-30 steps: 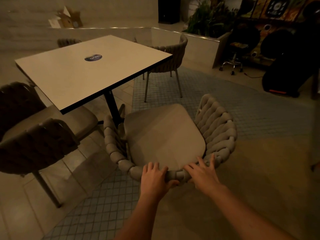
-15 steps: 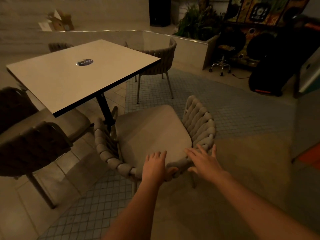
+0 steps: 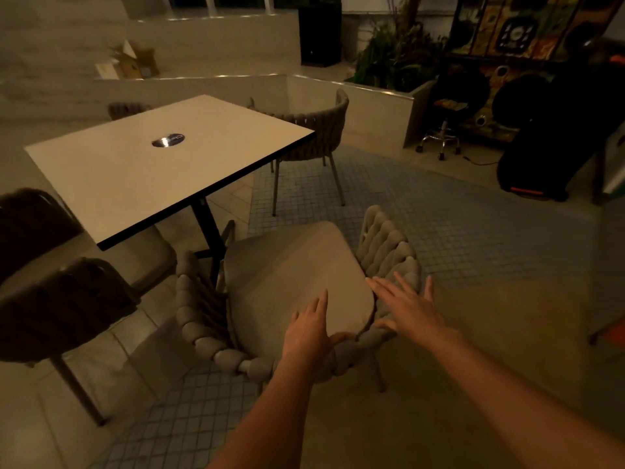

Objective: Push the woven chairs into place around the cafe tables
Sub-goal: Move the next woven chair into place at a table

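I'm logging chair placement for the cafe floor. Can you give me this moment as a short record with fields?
table: square white top, dark pedestal leg
near chair: woven chair, seat front near the pedestal, mostly not under the top
left hand: on the chair's back rim, fingers spread
right hand: open, at the back rim
other chairs: far-side chair; dark chair at left

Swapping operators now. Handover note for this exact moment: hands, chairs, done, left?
Left hand: open, palm on the near woven chair's backrest rim.
Right hand: open, fingers spread, at the rim's right side; contact unclear.
Near chair stands off the cafe table's corner, its seat not under the top.
Far chair and dark chair sit at the table.
Left: push the near chair in.
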The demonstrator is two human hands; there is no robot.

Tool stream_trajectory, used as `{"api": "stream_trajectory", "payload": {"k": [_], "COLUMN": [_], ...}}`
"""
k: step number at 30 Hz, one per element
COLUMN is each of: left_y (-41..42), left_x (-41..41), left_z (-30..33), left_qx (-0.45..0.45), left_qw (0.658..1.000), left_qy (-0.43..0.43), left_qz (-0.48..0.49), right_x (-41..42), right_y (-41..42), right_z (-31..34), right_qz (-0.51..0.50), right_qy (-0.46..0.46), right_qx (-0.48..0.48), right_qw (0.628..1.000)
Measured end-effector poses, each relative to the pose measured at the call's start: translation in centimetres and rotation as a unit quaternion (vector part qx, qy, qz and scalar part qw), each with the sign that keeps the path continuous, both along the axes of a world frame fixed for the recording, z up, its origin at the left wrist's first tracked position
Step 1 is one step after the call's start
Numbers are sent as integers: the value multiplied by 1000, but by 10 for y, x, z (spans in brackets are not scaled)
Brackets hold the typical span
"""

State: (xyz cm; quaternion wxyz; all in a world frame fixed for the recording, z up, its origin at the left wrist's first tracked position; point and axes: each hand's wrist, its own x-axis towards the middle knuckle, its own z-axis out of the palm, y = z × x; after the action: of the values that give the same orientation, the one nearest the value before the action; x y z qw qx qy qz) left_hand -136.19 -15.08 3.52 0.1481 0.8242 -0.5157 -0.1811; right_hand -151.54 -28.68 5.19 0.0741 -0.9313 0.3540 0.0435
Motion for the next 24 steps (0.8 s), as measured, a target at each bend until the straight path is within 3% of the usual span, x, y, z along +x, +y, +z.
{"api": "stream_trajectory", "payload": {"k": [13, 24], "left_y": [-14, -12], "left_x": [5, -9], "left_z": [-34, -41], "left_qx": [65, 88], "left_qw": [994, 991], "left_qy": [84, 84], "left_qz": [-2, 58], "right_x": [-9, -9], "right_y": [-55, -69], "right_z": [-38, -44], "right_qz": [134, 212], "right_qy": [152, 193], "right_qx": [23, 57], "right_qw": [979, 956]}}
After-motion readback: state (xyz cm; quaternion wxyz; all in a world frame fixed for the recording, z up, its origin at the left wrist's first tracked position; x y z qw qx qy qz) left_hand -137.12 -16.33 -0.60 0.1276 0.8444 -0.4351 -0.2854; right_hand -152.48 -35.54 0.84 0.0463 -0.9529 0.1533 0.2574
